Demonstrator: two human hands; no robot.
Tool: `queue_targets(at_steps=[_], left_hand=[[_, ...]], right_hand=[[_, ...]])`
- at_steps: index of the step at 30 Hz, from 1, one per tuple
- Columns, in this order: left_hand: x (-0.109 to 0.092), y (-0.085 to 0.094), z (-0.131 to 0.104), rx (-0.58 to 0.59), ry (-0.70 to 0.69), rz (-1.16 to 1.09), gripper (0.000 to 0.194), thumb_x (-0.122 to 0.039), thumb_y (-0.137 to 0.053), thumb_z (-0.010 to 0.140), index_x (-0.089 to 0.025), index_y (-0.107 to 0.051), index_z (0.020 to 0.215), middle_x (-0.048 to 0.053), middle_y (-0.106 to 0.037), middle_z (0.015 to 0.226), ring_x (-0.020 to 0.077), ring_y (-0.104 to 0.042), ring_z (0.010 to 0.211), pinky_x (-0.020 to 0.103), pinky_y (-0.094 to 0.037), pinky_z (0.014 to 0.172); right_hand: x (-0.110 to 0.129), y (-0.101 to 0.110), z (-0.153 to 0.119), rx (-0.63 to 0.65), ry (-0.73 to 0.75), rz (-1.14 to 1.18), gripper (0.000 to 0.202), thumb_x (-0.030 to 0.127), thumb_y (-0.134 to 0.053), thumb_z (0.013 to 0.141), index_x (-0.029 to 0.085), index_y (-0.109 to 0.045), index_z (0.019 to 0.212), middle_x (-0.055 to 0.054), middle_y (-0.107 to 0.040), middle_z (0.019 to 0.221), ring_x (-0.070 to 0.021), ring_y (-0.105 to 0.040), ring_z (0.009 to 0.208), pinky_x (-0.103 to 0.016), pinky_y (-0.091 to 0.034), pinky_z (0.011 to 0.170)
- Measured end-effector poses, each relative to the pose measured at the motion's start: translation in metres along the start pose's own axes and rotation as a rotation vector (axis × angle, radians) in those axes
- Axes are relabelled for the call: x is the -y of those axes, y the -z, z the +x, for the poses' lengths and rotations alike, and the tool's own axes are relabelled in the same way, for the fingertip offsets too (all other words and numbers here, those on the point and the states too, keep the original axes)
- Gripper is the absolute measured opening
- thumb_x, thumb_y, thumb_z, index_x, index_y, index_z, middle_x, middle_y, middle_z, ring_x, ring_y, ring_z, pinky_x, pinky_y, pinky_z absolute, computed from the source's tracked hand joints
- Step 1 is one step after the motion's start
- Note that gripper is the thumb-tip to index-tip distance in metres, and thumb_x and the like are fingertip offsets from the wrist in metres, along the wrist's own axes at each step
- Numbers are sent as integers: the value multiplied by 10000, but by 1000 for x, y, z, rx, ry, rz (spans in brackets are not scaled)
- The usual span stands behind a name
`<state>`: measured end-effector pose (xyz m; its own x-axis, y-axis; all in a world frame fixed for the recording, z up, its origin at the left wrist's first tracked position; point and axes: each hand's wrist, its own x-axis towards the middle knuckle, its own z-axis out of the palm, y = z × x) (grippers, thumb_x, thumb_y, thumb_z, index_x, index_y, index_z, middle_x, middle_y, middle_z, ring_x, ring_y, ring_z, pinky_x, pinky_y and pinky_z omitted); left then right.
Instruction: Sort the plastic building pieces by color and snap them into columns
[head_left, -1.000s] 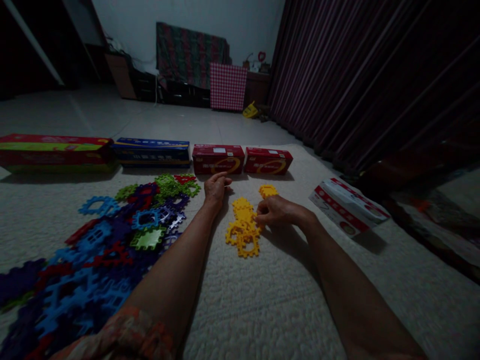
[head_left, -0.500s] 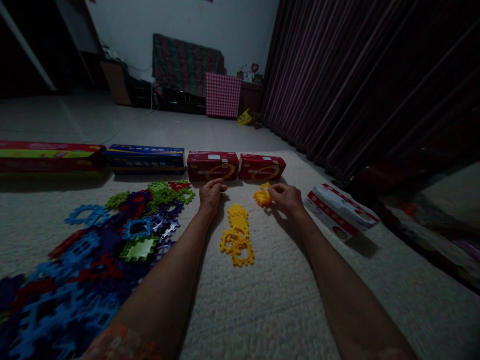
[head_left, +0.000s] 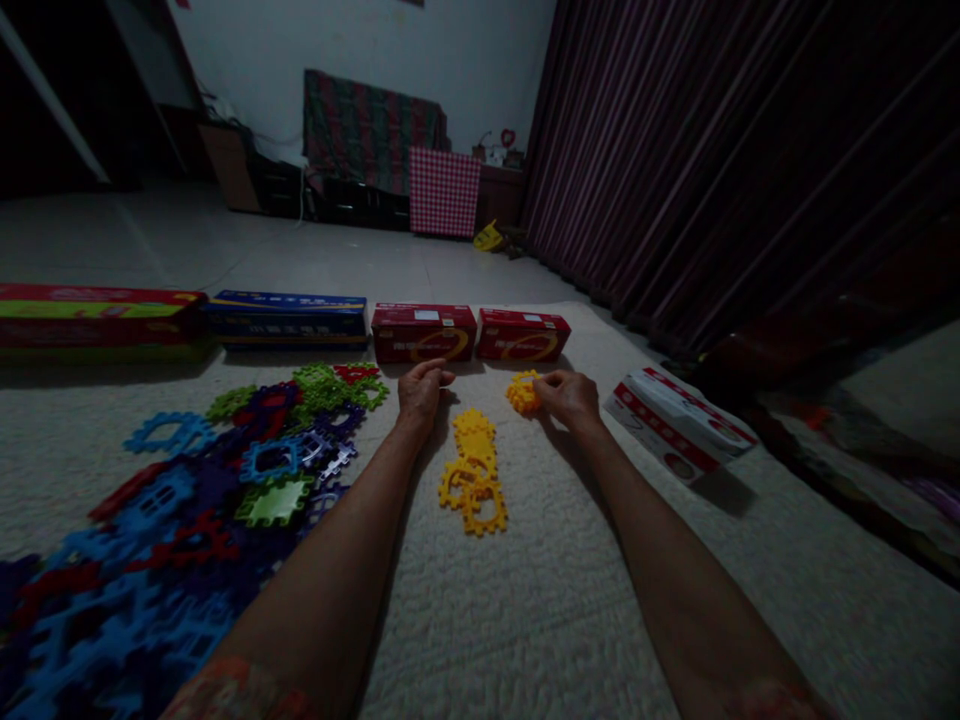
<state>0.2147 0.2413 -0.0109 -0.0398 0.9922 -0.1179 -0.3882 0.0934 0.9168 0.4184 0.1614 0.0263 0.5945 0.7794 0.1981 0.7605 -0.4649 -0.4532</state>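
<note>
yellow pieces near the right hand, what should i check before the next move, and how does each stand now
1. Right hand at the far yellow cluster: ok, fingertips on its edge.
2. Firm grip on a piece: cannot tell.
3. Left hand holding nothing: cannot tell, fingers curled.
4. All yellow pieces in one group: not ok, the nearer yellow pieces lie apart.
5. Mixed-colour pile apart from the yellow: ok.
</note>
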Motion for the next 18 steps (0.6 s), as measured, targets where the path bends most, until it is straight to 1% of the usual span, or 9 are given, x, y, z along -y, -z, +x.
queue_targets(at_steps=[7,12,18], left_hand=[[2,1,1,6,-21,24,320,-223,-593,603,-135,-712,887,27,-672,648,130,-612,592,221,-476,532],[3,1,1,13,-30,31,318,-215,-586,608,-135,-715,888,25,-668,638,134,-613,598,225,-477,535],[0,1,-1,14,-11,18,301,-193,-585,617,-130,-708,885,24,-659,619,135,-606,594,223,-460,531]], right_hand=[[-1,-4,2,16,17,-60,259,356,-633,794,213,-820,901,-78,-792,920,-247,-732,915,-281,-523,768],[1,-4,0,30,17,-58,231,347,-649,796,213,-819,875,-65,-798,901,-223,-730,863,-263,-504,719],[-1,-4,1,19,24,-84,294,389,-624,814,190,-807,930,-94,-788,939,-252,-718,909,-294,-508,749]])
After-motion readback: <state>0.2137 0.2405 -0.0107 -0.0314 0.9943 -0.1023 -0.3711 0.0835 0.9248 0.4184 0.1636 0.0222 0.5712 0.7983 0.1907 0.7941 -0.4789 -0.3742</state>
